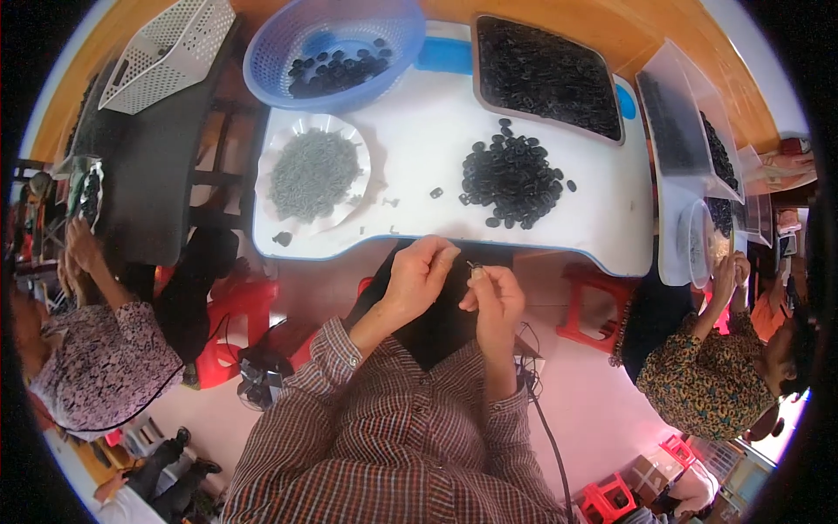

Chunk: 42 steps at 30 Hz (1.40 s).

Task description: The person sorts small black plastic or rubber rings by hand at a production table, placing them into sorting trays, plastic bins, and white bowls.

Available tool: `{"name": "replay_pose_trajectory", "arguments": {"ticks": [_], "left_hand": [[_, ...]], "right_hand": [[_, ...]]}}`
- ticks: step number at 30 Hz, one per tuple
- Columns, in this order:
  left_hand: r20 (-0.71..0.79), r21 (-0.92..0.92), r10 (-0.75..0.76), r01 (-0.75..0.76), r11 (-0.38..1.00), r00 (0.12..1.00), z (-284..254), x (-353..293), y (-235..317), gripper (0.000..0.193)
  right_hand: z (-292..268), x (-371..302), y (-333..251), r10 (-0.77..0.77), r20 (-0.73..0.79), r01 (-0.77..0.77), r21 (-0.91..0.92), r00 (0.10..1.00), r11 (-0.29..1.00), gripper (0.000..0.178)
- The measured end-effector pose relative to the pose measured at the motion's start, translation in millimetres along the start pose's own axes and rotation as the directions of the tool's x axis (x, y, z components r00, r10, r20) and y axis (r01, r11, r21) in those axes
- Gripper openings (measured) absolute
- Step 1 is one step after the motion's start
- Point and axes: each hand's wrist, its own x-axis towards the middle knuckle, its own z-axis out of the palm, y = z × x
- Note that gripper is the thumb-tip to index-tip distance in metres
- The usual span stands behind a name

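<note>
I can read no lettering, number or sign: none on the white, blue-edged table just beyond my right hand, none on the round blue perforated plastic basket farther off to its left. The brown cardboard box, behind it to the right, shows too small to read.

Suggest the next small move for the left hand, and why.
I'd probably ease the left hand closer to the small part pinched in the right hand. The hands are close but apart near the edge of the white table, so a short move should do. Whether the left hand holds anything is too small to tell.
</note>
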Motion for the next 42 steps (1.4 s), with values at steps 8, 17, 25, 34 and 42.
{"name": "replay_pose_trajectory", "arguments": {"ticks": [8, 17, 25, 34, 42], "left_hand": [[0.001, 0.435, 0.404, -0.364, 0.824, 0.915, 35.8, 37.2, 4.7, 0.01], [0.074, 0.638, 0.393, -0.347, 0.687, 0.916, 54.7, 53.7, 0.7, 0.02], [0.069, 0.56, 0.413, -0.378, 0.738, 0.908, 47.9, 52.0, 2.9, 0.017], [0.132, -0.375, -0.034, 0.082, 0.923, 0.991, 6.9, 24.7, -5.0, 0.022], [0.344, -0.766, -0.2, 0.398, 0.505, 0.917, -9.4, 1.6, -13.9, 0.023]], "right_hand": [[-19.1, 6.9, 1.8, 0.012, -0.117, -0.003, 0.078, 0.993, 0.997, 0.009], [-21.1, 6.0, 3.6, 0.003, -0.124, 0.006, 0.073, 0.992, 0.997, 0.011], [-19.1, 4.9, 5.8, -0.016, -0.093, 0.021, 0.049, 0.995, 0.999, 0.011], [-9.5, 4.2, -0.5, -0.073, -0.091, 0.077, 0.05, 0.993, 0.996, 0.011], [6.6, 4.6, -9.8, -0.238, 0.108, 0.222, 0.143, 0.965, 0.965, 0.01]]}}
